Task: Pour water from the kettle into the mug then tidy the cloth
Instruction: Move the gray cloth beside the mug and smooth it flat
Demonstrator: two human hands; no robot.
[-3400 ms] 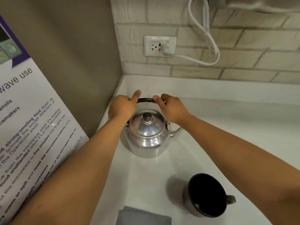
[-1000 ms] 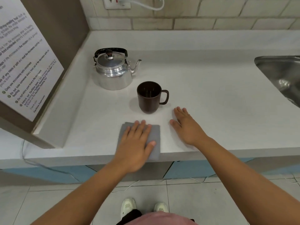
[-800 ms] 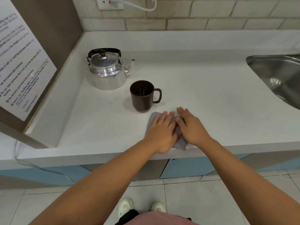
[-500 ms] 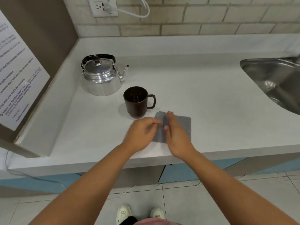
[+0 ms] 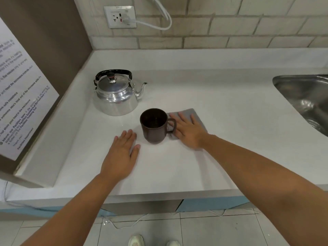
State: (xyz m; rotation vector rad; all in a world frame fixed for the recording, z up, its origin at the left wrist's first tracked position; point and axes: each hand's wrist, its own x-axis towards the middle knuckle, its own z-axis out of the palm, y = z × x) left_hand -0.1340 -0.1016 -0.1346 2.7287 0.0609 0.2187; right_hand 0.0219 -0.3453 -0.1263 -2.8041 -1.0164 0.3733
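Note:
A shiny metal kettle (image 5: 116, 95) with a black handle stands on the white counter (image 5: 221, 107), spout pointing right. A dark brown mug (image 5: 154, 126) stands in front of it, handle to the right. A folded grey cloth (image 5: 194, 114) lies flat just right of the mug. My right hand (image 5: 189, 129) rests palm down on the cloth, fingers spread, covering much of it. My left hand (image 5: 122, 153) lies flat on the bare counter, left of the mug and not touching it.
A steel sink (image 5: 307, 100) is set into the counter at the right. A brown panel with a printed notice (image 5: 19, 96) stands at the left. A wall socket (image 5: 120, 16) with a white cable is on the tiled wall behind.
The cloth has gone from the counter's front edge to beside the mug's handle. My left hand has let go of it and moved left onto the counter; my right hand now presses it flat.

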